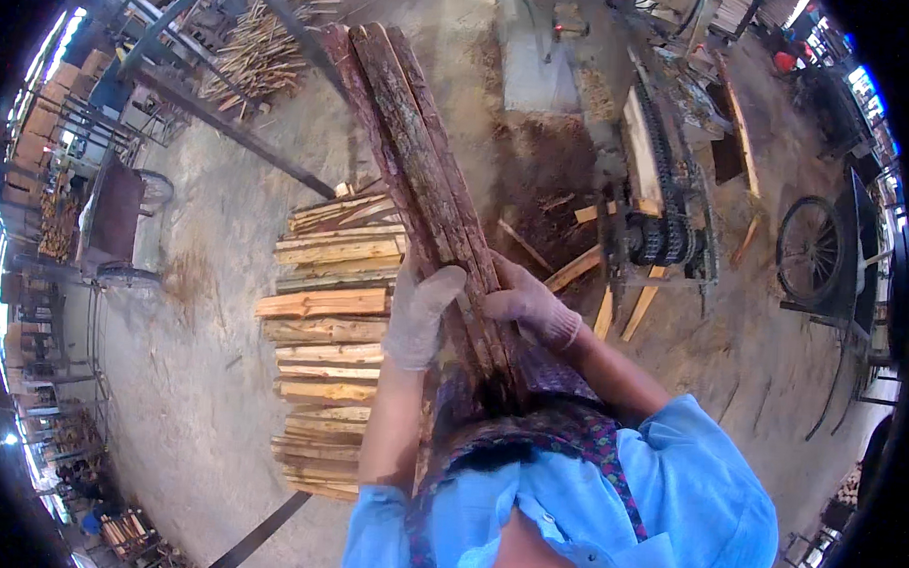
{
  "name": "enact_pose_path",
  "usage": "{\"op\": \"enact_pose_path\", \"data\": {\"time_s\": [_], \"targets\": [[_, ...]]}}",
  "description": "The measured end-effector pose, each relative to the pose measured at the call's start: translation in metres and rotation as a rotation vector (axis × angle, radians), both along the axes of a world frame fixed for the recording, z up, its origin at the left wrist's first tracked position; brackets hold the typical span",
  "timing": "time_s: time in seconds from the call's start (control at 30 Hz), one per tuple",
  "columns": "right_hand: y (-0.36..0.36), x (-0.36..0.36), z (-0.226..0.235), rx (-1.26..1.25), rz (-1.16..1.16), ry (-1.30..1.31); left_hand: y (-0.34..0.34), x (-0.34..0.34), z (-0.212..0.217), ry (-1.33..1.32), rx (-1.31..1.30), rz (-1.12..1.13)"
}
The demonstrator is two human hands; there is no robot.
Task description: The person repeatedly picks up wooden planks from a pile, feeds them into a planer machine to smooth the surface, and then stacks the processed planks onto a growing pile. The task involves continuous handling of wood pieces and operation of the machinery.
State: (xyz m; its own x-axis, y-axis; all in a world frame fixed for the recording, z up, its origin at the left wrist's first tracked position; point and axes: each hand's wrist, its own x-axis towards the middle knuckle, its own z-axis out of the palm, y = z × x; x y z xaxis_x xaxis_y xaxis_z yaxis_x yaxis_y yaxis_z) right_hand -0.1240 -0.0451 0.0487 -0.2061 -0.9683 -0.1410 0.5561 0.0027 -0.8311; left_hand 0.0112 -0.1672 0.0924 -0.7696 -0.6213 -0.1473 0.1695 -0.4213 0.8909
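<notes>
Both of my gloved hands clasp a bundle of long bark-covered wood slabs [420,133], held lengthwise from my apron outward and tilted to the far left. On the left side of the bundle, my left hand [422,313] presses with its thumb over the bark. My right hand [534,303] wraps the right side, a little nearer the middle, its thumb also on top. The fingers under the slabs are hidden. Just left of my hands lies a stack of split wood slabs [323,331], laid side by side on the floor with pale cut faces up.
Right of centre stands a machine with dark chains [658,191], a board beside it and loose offcuts [575,268] on the floor. A heap of thin sticks [273,37] lies far left behind metal bars. Carts stand left [114,217] and right [816,252].
</notes>
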Motion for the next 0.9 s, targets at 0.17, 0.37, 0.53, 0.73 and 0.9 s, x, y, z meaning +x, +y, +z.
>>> {"op": "enact_pose_path", "data": {"time_s": [0.17, 0.37, 0.53, 0.73, 0.9], "targets": [[0.044, -0.062, 0.011, 0.053, -0.018, 0.194, 0.042, -0.072, 0.009, 0.075, 0.080, -0.043], [0.088, -0.130, 0.061, 0.223, -0.084, 0.285, 0.069, -0.152, 0.008, 0.090, 0.132, -0.125], [0.135, -0.163, 0.045, 0.300, -0.216, 0.326, 0.078, -0.183, -0.020, 0.129, 0.288, -0.284], [0.175, -0.151, 0.061, 0.282, -0.291, 0.262, 0.088, -0.191, -0.042, 0.307, 0.543, -0.497], [0.182, -0.125, 0.065, 0.322, -0.448, 0.346, 0.106, -0.190, -0.028, 0.122, 0.680, -0.579]]}}
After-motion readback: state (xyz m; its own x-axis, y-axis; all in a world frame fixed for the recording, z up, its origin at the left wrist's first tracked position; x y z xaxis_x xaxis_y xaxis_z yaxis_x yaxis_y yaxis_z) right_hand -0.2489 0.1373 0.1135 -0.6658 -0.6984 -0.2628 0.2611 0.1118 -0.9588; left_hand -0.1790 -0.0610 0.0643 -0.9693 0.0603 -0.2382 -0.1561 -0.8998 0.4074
